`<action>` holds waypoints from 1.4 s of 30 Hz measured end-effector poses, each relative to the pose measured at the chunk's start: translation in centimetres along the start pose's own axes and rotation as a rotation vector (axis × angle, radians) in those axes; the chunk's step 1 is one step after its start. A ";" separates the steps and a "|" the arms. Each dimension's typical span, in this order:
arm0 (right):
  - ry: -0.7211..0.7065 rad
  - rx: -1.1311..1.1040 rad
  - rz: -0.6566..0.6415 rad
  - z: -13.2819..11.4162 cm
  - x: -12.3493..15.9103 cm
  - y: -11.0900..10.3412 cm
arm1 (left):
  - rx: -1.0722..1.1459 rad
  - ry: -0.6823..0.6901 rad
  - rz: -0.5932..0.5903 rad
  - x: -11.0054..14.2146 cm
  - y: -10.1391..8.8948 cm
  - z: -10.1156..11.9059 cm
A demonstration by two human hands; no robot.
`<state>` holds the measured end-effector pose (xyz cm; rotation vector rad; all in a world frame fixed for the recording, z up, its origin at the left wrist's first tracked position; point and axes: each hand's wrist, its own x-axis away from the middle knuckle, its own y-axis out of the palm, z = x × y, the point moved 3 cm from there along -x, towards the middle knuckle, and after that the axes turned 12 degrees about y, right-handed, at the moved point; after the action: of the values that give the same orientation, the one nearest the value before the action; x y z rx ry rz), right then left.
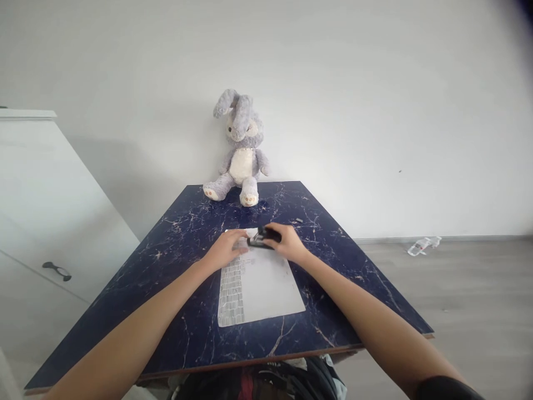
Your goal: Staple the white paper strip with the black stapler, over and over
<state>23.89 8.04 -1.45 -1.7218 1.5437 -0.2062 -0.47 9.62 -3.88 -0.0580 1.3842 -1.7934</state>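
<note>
My right hand [287, 241] is closed around a black stapler [259, 243], whose front end points left over the top part of a white sheet of paper [270, 289]. Small grey rectangular marks in columns cover the sheet's left strip. My left hand [225, 249] lies on the upper left of the paper, thumb and fingers apart, with fingertips close to the stapler's front end. Whether those fingertips touch the stapler, I cannot tell. A small grey piece [300, 220], too small to name surely, lies on the table beyond my right hand.
A plush rabbit [242, 164] sits at the far end of the dark blue marbled table [333, 266], against the white wall. To the left stands a white cabinet [50, 211] with a dark handle. Clear plastic packaging [423, 245] lies on the floor at right.
</note>
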 end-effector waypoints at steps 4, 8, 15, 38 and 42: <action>0.167 0.191 0.189 3.6 -0.8 -3.3 | -0.111 0.124 -0.186 0.7 0.0 1.1; 0.276 0.307 0.132 6.1 -0.9 -4.2 | -0.183 0.090 -0.120 0.6 -0.3 2.1; 0.185 0.280 0.061 5.0 -1.1 -2.6 | -0.141 0.172 -0.267 0.6 1.7 3.8; 0.116 0.212 -0.070 3.1 -0.2 -2.7 | -0.217 0.230 -0.208 1.1 1.0 4.7; 0.083 0.231 -0.069 2.3 0.0 -2.6 | -0.219 0.205 -0.273 1.1 1.4 4.6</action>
<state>27.21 8.87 -1.31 -1.6019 1.4580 -0.4781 1.92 5.32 -3.73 -0.1919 1.7878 -1.9013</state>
